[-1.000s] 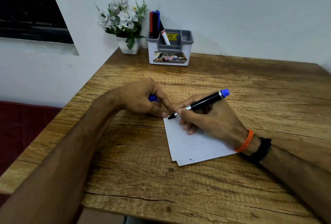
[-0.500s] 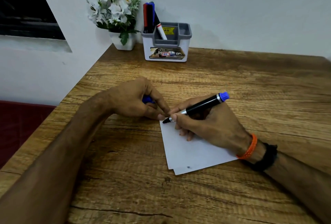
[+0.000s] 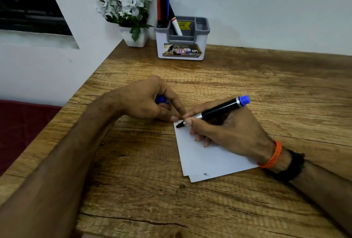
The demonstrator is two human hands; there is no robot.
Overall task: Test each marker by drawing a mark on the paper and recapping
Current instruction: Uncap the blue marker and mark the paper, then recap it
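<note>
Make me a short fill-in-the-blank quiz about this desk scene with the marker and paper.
1. The right hand holds a black marker whose end plug is ____.
2. The marker's tip rests on the ____.
3. The left hand grips a blue ____.
4. The holder stands beside a pot of ____.

Missing words: blue; paper; cap; flowers

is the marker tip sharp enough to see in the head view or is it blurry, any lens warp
Head view: the marker tip is fairly sharp against the paper; lighting soft and dim, no glare; faint shadow under the right hand; wide-angle warp bends the table edge and stretches the left forearm.
</note>
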